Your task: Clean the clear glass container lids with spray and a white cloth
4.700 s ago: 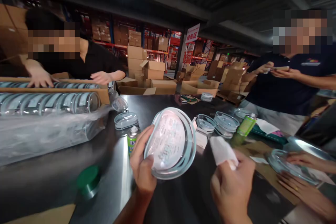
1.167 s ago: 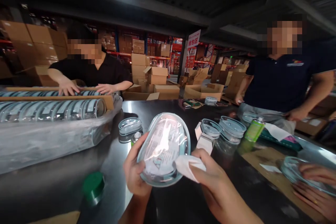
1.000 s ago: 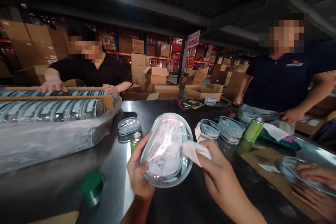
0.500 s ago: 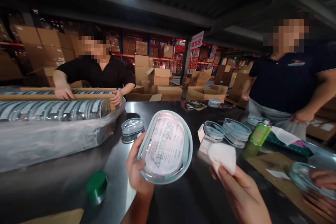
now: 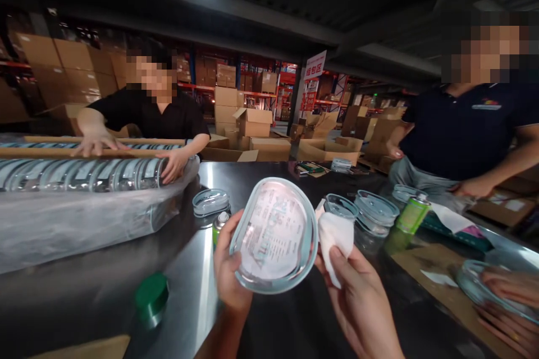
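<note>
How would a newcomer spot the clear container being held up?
Start at the dark table and find the person's left hand, front and centre. It holds the clear container, next to a white wipe in the right hand. Unlike the containers standing on the table, this one is held up, with a pale printed sheet facing us.

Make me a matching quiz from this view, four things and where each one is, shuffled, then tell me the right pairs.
1. nearest glass container
2. white wipe
3. green cap
4. sign with red writing

A. on the table, lower left of the view
B. high in the background
C. in the grip of the left hand
D. in the grip of the right hand

Pairs: 1-C, 2-D, 3-A, 4-B
</note>
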Available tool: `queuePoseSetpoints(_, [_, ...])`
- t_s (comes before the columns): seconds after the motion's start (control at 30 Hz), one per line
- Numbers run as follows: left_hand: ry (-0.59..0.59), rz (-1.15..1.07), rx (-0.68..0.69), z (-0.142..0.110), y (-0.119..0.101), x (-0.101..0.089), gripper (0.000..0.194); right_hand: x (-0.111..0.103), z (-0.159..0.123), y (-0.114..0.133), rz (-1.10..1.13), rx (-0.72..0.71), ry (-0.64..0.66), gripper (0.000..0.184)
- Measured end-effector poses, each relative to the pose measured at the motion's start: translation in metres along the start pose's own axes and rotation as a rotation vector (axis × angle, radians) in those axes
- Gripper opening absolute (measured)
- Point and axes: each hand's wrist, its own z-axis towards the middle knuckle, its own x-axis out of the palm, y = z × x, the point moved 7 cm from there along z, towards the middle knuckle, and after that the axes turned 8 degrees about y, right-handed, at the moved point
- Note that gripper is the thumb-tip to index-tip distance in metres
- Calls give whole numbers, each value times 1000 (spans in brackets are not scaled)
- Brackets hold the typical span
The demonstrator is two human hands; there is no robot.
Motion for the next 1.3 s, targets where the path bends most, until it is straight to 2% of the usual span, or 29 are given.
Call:
queuePoseSetpoints(0.17, [65,-71,-52,5,16,4,56,4,2,1,76,43,-22,43])
queuePoseSetpoints(0.37, [178,-79,-79,5,21,12,53,-1,3,2,63,-16,-22,47])
queuePoseSetpoints(0.53, [259,187,-224,6,31,16,52,2,-1,5,154,-75,-59,43])
queuePoseSetpoints(0.63, [195,389,-160,5,25,12,49,4,-2,3,169,-75,-49,41])
queuePoseSetpoints(0.77, [102,591,-10,0,8,10,24,-1,-1,-2,154,-78,-45,35])
queuePoseSetpoints(0.87, [76,643,19,1,0,10,17,-1,0,-7,162,-44,-22,32])
queuePoseSetpoints(0.93, [110,620,23,3,-3,12,19,2,-1,-6,197,-66,-15,32])
queuePoseSetpoints(1.0, [230,553,18,4,-1,18,29,5,-3,0,225,-122,-9,34])
queuePoseSetpoints(1.07, [416,486,-3,3,4,30,55,5,-6,7,233,-185,-22,34])
queuePoseSetpoints(1.13, [530,501,-19,0,9,38,84,2,-9,11,250,-226,-60,32])
queuePoseSetpoints(1.17, [532,529,-23,-1,12,39,96,0,-10,11,269,-237,-81,31])
queuePoseSetpoints(1.23, [441,530,-36,-3,15,37,109,-4,-12,9,302,-236,-107,29])
queuePoseSetpoints(1.3, [314,422,-43,-6,18,34,103,-4,-13,4,302,-211,-111,27])
